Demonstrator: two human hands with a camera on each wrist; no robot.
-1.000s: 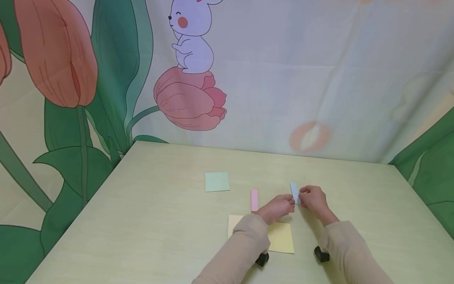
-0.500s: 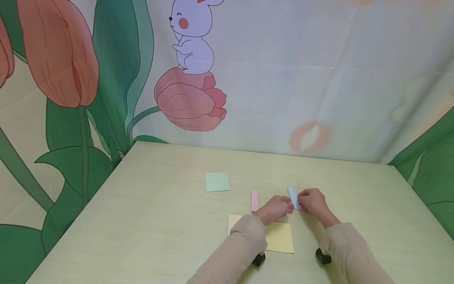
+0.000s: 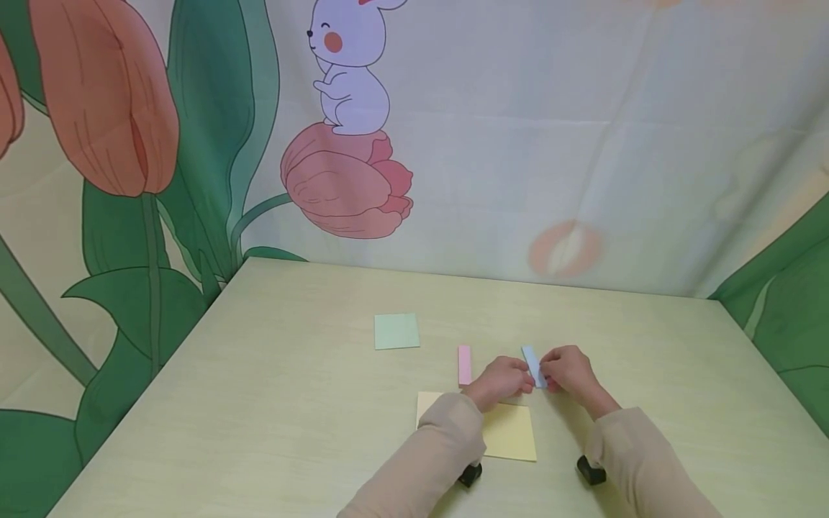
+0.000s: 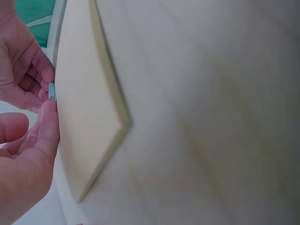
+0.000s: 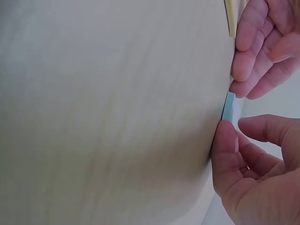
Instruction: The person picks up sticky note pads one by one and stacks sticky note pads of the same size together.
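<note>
A narrow light-blue sticky-note pad (image 3: 534, 365) lies on the table, slightly slanted, between the two hands. My left hand (image 3: 501, 381) is at its left side, with relaxed, extended fingers at the edge. On the opposite side, my right hand (image 3: 568, 370) has its fingertips against the pad's right edge. In the right wrist view the right thumb stands apart from the fingertip that touches the blue pad (image 5: 228, 107). The left forearm crosses over a larger yellow sticky-note pad (image 3: 512, 435), hiding part of it.
A narrow pink sticky-note pad (image 3: 464, 365) lies just left of the left hand. Farther back is a square pale-green pad (image 3: 396, 332). Black wrist cameras (image 3: 591, 470) hang below the sleeves. Behind the table's far edge hangs a printed curtain (image 3: 479, 144).
The blue pad has slid toward me and a little left, its slant steeper. Both hands have shifted slightly the same way with it. The other pads have stayed put.
</note>
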